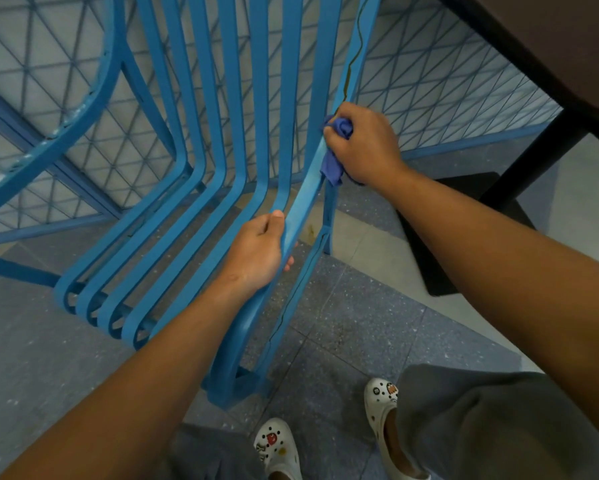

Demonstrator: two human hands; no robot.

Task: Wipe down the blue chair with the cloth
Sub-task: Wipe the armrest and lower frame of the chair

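Note:
The blue slatted chair (201,140) fills the middle of the head view, its long slats bending from backrest into seat. My right hand (364,143) grips a bunched dark-blue cloth (336,150) and holds it against the rightmost slat at the bend. Part of the cloth hangs below my fingers. My left hand (258,252) grips the same slat lower down on the seat part, thumb on top and fingers curled under it.
A blue lattice fence (447,81) stands behind the chair. A dark table (551,43) with a black leg is at the upper right, over a dark base plate. The floor is grey speckled tile. My feet in white clogs (383,410) are near the chair's front leg.

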